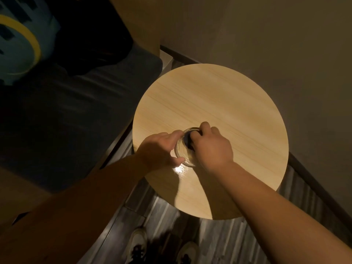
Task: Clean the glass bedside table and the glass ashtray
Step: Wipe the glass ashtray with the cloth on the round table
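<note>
A small round clear glass ashtray [184, 151] sits on the round, pale wood-grain surface [219, 103], toward its near edge. The left hand [159, 149] grips the ashtray's rim between thumb and fingers. The right hand [210, 147] presses a dark cloth [187, 139] inside it, fingers curled around the cloth.

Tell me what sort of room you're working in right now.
Probably a bedroom: a round table stands in a corner beside a dark bed with a pillow. Both hands work on a glass ashtray there.
</note>
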